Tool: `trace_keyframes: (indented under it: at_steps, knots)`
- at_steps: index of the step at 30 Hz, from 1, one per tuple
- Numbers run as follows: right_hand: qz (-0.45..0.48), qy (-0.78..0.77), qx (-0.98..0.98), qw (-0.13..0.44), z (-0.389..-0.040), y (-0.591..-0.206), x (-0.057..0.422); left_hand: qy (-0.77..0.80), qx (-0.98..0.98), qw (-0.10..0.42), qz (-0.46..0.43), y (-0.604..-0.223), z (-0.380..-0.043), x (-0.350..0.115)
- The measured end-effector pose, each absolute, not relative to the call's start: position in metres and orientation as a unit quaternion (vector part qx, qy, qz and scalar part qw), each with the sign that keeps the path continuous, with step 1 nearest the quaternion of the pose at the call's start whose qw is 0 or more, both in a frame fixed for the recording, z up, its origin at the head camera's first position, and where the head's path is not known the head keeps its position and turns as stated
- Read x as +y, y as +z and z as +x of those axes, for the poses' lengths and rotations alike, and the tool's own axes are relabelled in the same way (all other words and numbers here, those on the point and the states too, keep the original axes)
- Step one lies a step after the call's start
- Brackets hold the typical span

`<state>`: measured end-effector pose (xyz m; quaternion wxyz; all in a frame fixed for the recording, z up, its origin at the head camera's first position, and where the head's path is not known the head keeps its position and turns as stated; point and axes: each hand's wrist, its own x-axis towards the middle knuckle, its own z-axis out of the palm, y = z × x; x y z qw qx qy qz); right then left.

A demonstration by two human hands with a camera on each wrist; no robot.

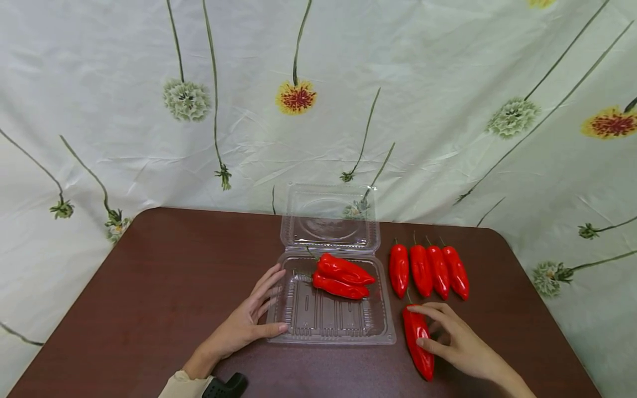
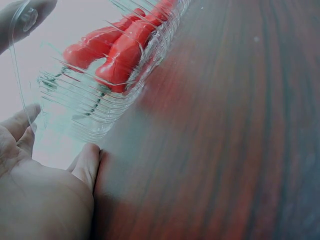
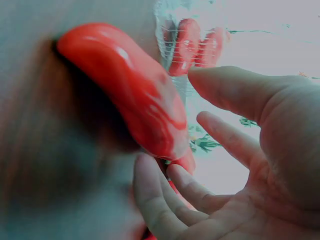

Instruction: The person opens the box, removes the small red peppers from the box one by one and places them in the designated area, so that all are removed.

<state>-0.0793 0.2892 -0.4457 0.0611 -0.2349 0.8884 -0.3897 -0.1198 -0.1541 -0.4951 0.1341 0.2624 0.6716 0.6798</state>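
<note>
A clear plastic clamshell container (image 1: 328, 326) stands with its lid (image 1: 330, 221) raised at the back. Inside its tray, toward the back, lie two red peppers (image 1: 343, 279) with green stems. My left hand (image 1: 251, 318) rests along the tray's left edge, fingers and thumb extended; the left wrist view shows the same hand (image 2: 45, 185) beside the clear wall. To the right of the container lies another red pepper (image 1: 420, 348). My right hand (image 1: 455, 337) is at it, index finger near the stem end and thumb beside its middle. In the right wrist view the fingers (image 3: 150, 195) are spread and loosely bent, not closed round it.
Several more red peppers (image 1: 420, 271) lie in a row right of the container, stems toward the back. The brown tabletop (image 1: 199, 265) has rounded far corners. Behind it hangs a pale cloth (image 1: 423, 66) printed with flowers.
</note>
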Motion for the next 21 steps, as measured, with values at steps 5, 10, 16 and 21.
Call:
trace_keyframes:
  at_steps: [5, 10, 16, 21]
  knots:
    - [-0.226, -0.380, 0.897, 0.022, -0.084, -0.440, 0.287, 0.680, 0.673, 0.137, 0.258, -0.496, -0.120, -0.154]
    - [-0.226, -0.378, 0.898, 0.003, -0.088, -0.436, 0.281, 0.681, 0.672, 0.138, 0.257, -0.495, -0.119, -0.154]
    - [-0.228, -0.357, 0.906, -0.024, -0.097, -0.428, 0.273, 0.682, 0.671, 0.136, 0.258, -0.495, -0.119, -0.154]
    - [-0.235, -0.351, 0.906, -0.032, -0.105, -0.422, 0.266, 0.683, 0.670, 0.134, 0.259, -0.495, -0.119, -0.154]
